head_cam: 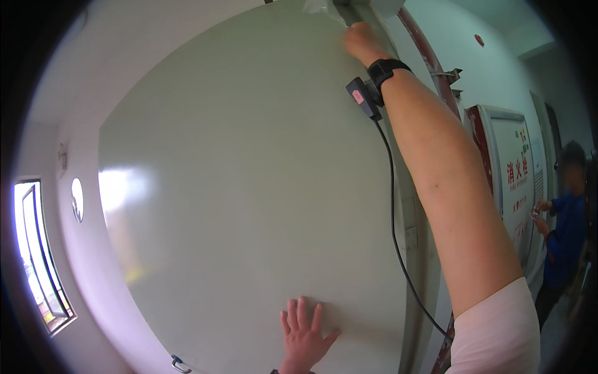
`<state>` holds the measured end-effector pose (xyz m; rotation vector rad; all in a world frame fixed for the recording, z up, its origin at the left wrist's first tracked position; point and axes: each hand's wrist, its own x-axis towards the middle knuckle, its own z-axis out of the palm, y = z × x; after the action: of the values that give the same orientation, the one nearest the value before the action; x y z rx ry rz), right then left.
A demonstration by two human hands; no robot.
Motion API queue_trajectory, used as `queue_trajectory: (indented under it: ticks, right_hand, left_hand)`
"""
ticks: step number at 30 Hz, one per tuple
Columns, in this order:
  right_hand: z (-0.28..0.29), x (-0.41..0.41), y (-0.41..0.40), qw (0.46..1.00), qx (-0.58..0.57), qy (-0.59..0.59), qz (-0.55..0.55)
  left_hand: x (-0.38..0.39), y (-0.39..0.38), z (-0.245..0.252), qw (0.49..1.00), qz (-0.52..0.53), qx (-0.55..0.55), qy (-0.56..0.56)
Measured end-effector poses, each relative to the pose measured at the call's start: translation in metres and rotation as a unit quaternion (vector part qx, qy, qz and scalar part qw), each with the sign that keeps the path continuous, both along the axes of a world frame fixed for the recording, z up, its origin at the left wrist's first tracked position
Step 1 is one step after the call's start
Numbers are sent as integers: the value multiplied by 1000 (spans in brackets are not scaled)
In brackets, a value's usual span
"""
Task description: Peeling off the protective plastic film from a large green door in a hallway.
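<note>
A large pale green door panel fills the middle of the view. My left hand lies with spread fingers against its lower part and holds nothing. My right hand is raised to the panel's top right corner, beside a piece of clear plastic film; it is blurred, and whether it grips the film cannot be told. A black strap with a small dark device sits on my right wrist, and a black cable hangs from it. A metal door handle shows at the lower left.
Along the panel's right edge runs a frame with a hinge. Farther right are a red pipe and a fire hydrant cabinet. A person in blue stands at the far right, holding a small object. An open window is at the left.
</note>
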<state>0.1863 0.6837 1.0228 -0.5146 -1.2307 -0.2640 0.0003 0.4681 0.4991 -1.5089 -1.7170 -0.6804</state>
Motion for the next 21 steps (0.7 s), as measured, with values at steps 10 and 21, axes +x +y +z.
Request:
queue_trajectory:
  ticks: [10, 21]
  right_hand:
    - [35, 22, -15, 962, 207, -91, 156]
    - [35, -28, -54, 962, 120, -124, 211]
  left_hand:
    - [-19, 7, -14, 999, -4, 33, 24]
    - [-22, 1, -17, 999, -18, 27, -7]
